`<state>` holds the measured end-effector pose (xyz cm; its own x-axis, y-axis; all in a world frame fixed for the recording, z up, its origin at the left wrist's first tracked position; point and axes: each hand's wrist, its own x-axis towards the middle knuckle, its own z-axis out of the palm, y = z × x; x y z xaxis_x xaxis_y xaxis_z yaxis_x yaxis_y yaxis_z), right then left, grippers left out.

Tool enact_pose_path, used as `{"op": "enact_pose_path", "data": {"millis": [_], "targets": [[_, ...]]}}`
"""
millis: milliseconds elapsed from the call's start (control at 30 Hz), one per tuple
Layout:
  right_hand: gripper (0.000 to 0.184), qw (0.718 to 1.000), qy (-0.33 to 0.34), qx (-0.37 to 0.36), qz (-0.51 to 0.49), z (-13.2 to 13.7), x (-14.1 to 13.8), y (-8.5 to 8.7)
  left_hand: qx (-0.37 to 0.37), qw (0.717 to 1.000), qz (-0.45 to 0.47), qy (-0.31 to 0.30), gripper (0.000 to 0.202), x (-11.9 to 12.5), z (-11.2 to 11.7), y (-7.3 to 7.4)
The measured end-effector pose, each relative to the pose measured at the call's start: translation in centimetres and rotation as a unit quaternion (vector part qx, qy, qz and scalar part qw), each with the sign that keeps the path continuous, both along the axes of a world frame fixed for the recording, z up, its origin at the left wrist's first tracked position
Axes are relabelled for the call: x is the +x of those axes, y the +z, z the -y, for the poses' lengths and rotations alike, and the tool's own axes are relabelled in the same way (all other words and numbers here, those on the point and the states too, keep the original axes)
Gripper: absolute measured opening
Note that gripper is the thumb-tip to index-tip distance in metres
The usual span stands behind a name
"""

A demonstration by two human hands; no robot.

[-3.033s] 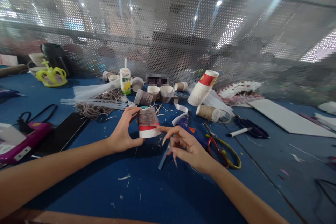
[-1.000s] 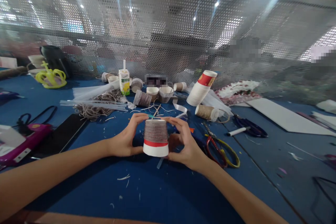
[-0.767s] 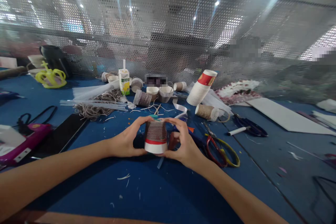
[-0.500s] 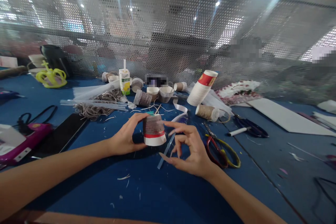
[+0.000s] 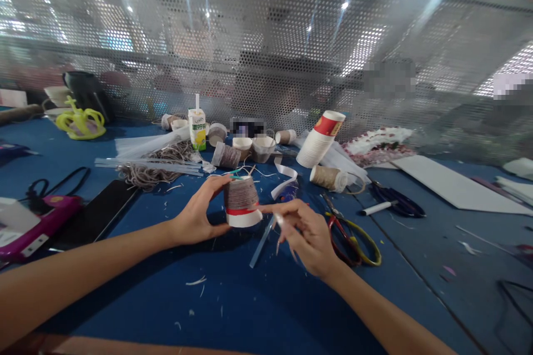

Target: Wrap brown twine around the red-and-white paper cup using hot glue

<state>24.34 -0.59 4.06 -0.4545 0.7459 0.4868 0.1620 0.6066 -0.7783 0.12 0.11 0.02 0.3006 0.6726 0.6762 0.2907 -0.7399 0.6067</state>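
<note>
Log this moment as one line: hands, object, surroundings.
Left hand: holds yarn-wrapped paper cup | Right hand: one finger at cup's red band | Nearby: scissors, translucent stick | Farther back: leaning paper-cup stack

Right hand (image 5: 306, 236) no longer grips cup (image 5: 240, 198) (fingertip seemingly touching).

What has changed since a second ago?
The yarn-wrapped cup has shifted slightly left and up in view. The right hand has released its grip on it and drawn right, only its forefinger seemingly touching the side. The left hand still holds it; the scissors and stacked cups stayed put.
</note>
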Motion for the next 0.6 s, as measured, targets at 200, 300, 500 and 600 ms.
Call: {"op": "enact_pose_path", "data": {"millis": [200,300,500,600], "targets": [[0.014,0.989,-0.074,-0.023,-0.127,-0.48,0.34,-0.21,-0.013,1.0,0.024,0.005,0.075,0.0,-0.1,-0.19],[0.013,0.997,-0.028,-0.011,-0.072,-0.35,0.45,-0.05,-0.022,0.999,0.044,0.011,0.073,0.0,-0.28,-0.4],[0.018,0.996,-0.042,0.073,0.027,0.06,0.97,-0.12,-0.035,0.997,0.064,0.019,0.073,0.01,-0.48,-0.72],[0.028,0.996,-0.077,0.041,-0.036,-0.1,1.03,-0.26,-0.042,0.996,0.072,0.027,0.074,0.02,-0.56,-0.87]]}}
